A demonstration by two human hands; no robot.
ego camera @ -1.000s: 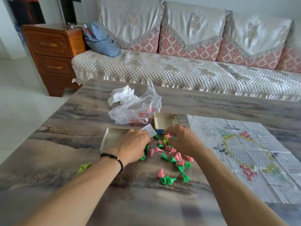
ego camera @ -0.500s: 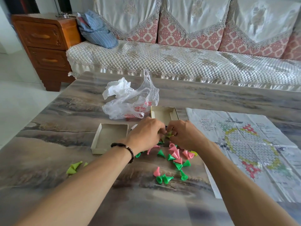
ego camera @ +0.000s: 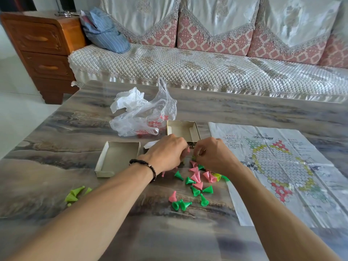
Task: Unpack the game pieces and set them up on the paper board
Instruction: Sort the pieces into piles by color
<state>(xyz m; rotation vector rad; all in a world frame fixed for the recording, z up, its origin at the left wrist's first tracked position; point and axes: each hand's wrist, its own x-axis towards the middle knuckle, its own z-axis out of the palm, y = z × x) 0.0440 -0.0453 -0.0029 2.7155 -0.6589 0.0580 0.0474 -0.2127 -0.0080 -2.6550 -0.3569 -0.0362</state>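
Both hands sorting small pink & green plastic cone pieces [ego camera: 195, 180] on marbled counter [ego camera: 75, 129], left of paper board [ego camera: 278, 166].
L hand [ego camera: 165, 153] & R hand [ego camera: 212, 157] curled over pile — each grip's contents can't be told; pieces look light, slippery — pinch at narrow tip.

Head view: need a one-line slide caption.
Both hands, left and right, sort pink and green cone pieces on the table beside the paper board.
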